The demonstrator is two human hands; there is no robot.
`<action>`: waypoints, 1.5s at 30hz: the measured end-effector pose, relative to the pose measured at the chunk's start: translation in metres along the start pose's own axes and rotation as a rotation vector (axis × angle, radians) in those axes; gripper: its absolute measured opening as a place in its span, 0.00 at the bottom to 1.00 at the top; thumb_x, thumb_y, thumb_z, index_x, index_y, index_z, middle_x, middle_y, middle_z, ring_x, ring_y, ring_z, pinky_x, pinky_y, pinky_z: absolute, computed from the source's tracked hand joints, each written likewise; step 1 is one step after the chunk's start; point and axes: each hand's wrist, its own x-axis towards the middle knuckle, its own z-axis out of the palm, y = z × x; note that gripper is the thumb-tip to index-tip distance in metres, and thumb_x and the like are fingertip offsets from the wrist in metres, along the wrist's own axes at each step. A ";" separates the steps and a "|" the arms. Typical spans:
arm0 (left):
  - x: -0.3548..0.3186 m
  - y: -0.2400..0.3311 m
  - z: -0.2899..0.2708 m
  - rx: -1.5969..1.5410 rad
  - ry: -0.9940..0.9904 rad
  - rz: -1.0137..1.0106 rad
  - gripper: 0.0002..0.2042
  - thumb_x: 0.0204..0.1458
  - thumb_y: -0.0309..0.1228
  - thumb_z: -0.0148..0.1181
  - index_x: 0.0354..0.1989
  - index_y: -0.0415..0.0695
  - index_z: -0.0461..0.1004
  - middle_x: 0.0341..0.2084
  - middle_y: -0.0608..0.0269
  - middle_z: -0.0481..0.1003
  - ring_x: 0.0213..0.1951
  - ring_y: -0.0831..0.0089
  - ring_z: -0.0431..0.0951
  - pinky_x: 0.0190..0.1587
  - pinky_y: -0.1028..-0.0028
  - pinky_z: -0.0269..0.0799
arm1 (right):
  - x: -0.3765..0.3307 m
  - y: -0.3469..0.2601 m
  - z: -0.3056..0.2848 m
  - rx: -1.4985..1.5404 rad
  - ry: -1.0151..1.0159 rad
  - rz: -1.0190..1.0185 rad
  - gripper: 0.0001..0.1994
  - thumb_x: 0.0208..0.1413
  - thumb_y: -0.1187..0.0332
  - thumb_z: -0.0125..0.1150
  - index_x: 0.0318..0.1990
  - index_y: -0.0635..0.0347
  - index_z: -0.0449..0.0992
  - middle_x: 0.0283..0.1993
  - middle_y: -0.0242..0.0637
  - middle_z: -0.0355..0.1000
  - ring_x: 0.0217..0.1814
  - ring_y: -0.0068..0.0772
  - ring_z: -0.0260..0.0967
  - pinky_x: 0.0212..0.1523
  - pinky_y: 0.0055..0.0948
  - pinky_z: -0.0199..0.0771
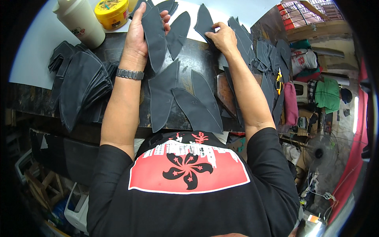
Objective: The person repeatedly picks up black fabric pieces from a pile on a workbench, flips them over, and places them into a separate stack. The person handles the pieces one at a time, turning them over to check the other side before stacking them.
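My left hand, with a metal watch on the wrist, is closed around a dark grey leaf-shaped cut piece with a pale edge; its fingertips show past the far side. Farther right, my right hand pinches the edge of a similar leaf-shaped piece between thumb and fingers. Between the hands lies another pointed piece. Nearer my body, several more rest on the dark table, among them a wide piece and an overlapping piece.
A thick stack of dark pieces lies at the left. Behind it stand a cream jug and a yellow tub. More pieces and yellow-handled scissors lie to the right. A fan stands beyond the table.
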 end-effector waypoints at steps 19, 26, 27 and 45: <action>0.000 -0.005 0.001 0.098 0.037 0.058 0.29 0.61 0.52 0.56 0.50 0.31 0.72 0.44 0.49 0.77 0.39 0.69 0.80 0.41 0.72 0.81 | 0.038 0.013 -0.025 0.998 0.093 -0.016 0.31 0.47 0.85 0.66 0.61 0.65 0.68 0.40 0.43 0.77 0.41 0.33 0.78 0.42 0.28 0.80; 0.001 -0.004 0.000 0.066 0.028 0.048 0.29 0.61 0.51 0.56 0.52 0.31 0.71 0.45 0.49 0.77 0.41 0.68 0.80 0.42 0.72 0.82 | 0.029 0.022 -0.008 0.963 -0.037 0.088 0.27 0.50 0.84 0.64 0.60 0.57 0.72 0.43 0.36 0.74 0.38 0.27 0.74 0.39 0.19 0.75; 0.001 -0.004 0.000 0.070 0.020 0.041 0.29 0.61 0.51 0.56 0.52 0.31 0.71 0.45 0.49 0.77 0.41 0.68 0.80 0.42 0.72 0.82 | 0.026 0.024 -0.004 0.759 -0.096 0.116 0.30 0.49 0.82 0.66 0.62 0.55 0.71 0.44 0.37 0.75 0.40 0.29 0.75 0.41 0.22 0.74; 0.006 -0.009 0.006 0.042 0.122 -0.040 0.27 0.59 0.55 0.56 0.38 0.37 0.76 0.25 0.59 0.77 0.25 0.68 0.77 0.27 0.72 0.76 | 0.043 -0.002 0.020 0.120 0.052 0.169 0.33 0.40 0.57 0.75 0.56 0.64 0.76 0.52 0.54 0.76 0.57 0.52 0.74 0.58 0.44 0.72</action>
